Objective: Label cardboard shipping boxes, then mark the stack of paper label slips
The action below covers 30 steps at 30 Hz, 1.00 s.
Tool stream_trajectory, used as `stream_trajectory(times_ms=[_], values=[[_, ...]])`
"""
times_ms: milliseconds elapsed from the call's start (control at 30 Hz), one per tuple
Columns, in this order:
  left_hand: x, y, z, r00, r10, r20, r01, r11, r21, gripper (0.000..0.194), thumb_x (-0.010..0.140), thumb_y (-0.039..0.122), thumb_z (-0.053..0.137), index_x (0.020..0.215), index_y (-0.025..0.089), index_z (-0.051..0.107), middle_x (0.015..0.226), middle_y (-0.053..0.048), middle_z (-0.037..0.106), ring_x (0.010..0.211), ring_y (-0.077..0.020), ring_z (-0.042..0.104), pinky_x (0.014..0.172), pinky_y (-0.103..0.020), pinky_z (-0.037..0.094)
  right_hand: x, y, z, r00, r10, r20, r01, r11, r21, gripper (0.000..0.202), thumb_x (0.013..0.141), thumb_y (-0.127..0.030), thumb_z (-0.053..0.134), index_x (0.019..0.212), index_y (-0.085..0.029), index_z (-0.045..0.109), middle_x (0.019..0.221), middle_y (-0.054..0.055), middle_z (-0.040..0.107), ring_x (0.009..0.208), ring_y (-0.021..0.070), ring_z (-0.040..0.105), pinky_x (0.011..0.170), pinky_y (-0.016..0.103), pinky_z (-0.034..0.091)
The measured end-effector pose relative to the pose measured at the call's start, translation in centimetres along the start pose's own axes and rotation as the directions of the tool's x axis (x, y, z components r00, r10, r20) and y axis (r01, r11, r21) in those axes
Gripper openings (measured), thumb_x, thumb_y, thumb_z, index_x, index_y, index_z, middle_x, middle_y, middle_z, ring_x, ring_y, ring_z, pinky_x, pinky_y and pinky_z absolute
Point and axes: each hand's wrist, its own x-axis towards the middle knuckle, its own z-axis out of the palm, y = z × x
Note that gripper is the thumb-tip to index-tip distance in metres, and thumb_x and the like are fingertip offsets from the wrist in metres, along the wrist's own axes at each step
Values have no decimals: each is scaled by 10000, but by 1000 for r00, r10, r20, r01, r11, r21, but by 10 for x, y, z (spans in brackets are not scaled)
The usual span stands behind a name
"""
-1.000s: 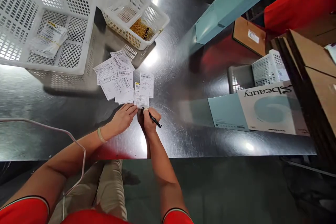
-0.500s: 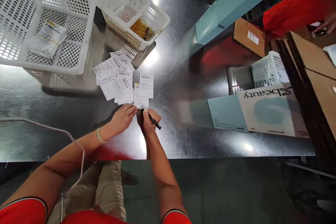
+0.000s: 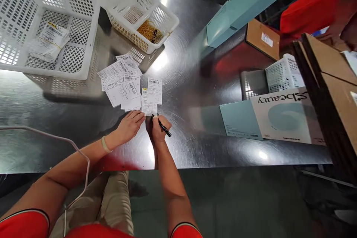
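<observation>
My right hand (image 3: 161, 128) is closed around a black marker pen (image 3: 165, 128), its tip at the bottom edge of a printed slip (image 3: 149, 109) with a yellow mark. My left hand (image 3: 130, 125) lies flat on the table, fingers stretched out, the fingertips touching that slip's lower left corner. A second printed slip (image 3: 155, 86) lies just above, overlapping the first. To the left of both, several white printed slips (image 3: 122, 81) are spread in an overlapping pile.
On the metal table (image 3: 189, 134) stand a large white basket (image 3: 93, 41) holding banded slips and a smaller basket (image 3: 119, 18) with yellow rubber bands. At right are pale blue boxes (image 3: 242, 119), flattened cardboard (image 3: 338, 85) and a person in a red sleeve (image 3: 306, 11). A cable (image 3: 58, 137) crosses my left arm.
The pen tip has shifted very slightly at the slip's lower edge. My left hand stays in place. At the right, the other person's arm has moved. The view has shifted a little.
</observation>
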Motion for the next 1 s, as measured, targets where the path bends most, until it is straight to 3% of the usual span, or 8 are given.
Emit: stream_trajectory(times_ms=[633, 833, 1000], values=[[0, -2, -1, 1000, 14, -4, -14, 1000, -27, 419, 1124, 77, 526, 1454, 111, 782, 1446, -189, 804, 1434, -330, 709, 1222, -539, 624, 0, 0, -2, 1000, -12, 26, 11, 999, 53, 477, 1061, -283, 532, 652, -285, 287, 562, -58, 403, 544, 128, 369, 572, 300, 332], [-1, -2, 0, 1000, 4, 10, -4, 1000, -17, 444, 1133, 91, 498, 1468, 131, 786, 1456, -174, 808, 1447, -329, 706, 1221, -545, 635, -1, 2, -3, 998, 16, 55, -16, 1000, 4, 511, 1114, -349, 487, 654, -290, 271, 563, -44, 399, 554, 131, 366, 581, 303, 344], [-2, -4, 2, 1000, 6, 10, -5, 1000, -30, 441, 1148, 105, 481, 1467, 137, 784, 1464, -178, 803, 1453, -326, 700, 1218, -552, 636, -2, 5, -4, 995, 41, 92, -42, 999, 11, 499, 1087, -345, 498, 643, -289, 277, 567, -42, 382, 557, 145, 362, 577, 305, 346]])
